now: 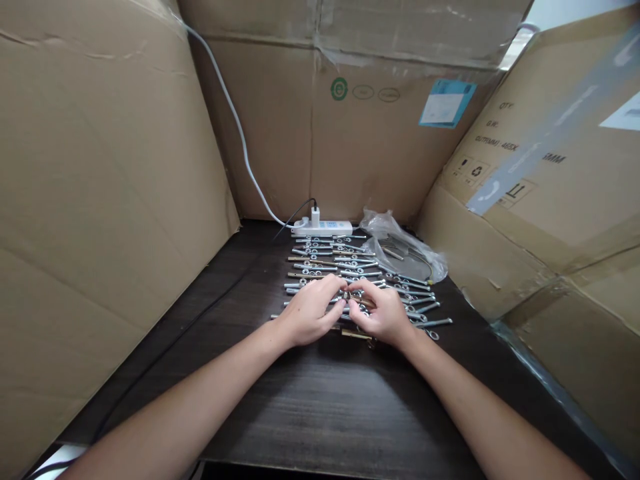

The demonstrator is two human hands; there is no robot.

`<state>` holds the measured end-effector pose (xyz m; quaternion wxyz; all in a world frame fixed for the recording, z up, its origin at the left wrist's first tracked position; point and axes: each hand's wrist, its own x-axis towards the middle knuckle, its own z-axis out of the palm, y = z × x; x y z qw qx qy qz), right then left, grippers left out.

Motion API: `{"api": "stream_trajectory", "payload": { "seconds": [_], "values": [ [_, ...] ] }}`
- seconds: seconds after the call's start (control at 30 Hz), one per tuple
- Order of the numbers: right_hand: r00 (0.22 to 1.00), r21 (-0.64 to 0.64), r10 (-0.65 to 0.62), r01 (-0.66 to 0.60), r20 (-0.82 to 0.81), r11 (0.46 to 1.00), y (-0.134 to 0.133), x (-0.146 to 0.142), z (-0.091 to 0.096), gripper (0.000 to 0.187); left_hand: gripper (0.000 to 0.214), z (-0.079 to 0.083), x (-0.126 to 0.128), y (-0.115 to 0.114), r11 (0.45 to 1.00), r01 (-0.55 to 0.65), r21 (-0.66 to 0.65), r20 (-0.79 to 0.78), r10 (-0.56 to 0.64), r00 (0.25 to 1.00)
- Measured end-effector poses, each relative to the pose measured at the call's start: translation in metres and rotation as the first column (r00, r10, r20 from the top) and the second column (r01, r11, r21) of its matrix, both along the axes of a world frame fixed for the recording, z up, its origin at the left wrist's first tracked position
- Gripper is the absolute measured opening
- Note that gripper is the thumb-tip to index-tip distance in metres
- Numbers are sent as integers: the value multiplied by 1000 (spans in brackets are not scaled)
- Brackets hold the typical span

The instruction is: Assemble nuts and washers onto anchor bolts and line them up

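We have both hands down among the rows of bolts (325,257), fingertips meeting. Our left hand (311,310) and right hand (381,313) pinch one bolt (346,295) between them, each hand clenched on its end. Whether a nut or washer sits on it is too small to tell. We judge the step to be fine fingertip work on this single bolt, in the middle of the rows. The next move calls for a steady pinch and a small lift, so that the neighbours under our palms are not dragged out of line.

Beyond the hands the bolts run up to a power strip (323,228), and beyond the right hand lies a plastic bag (400,247). Cardboard walls (100,200) stand well off to the left of the left hand, nearer on the right, and behind the strip. Toward us from the hands the table (325,400) runs dark to its near edge, and there we have room to draw back.
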<state>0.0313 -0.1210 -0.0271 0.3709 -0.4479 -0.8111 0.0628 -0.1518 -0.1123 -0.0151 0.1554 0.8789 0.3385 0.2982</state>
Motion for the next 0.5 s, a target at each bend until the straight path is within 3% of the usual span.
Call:
{"api": "stream_trajectory", "payload": {
  "seconds": [0.17, 0.27, 0.5],
  "values": [
    [1000, 26, 0, 0, 0, 1000, 0, 0, 0, 21, 27, -1, -2, 3, 999, -43, 7, -55, 43, 998],
    [1000, 19, -13, 13, -5, 1000, 0, 1, 1, 21, 17, 1, -3, 2, 995, -102, -6, 14, 102, 995],
    [1000, 27, -13, 14, -10, 1000, 0, 1, 0, 22, 17, 4, -2, -3, 997, 7, -75, 66, -2, 998]
  ]
}}
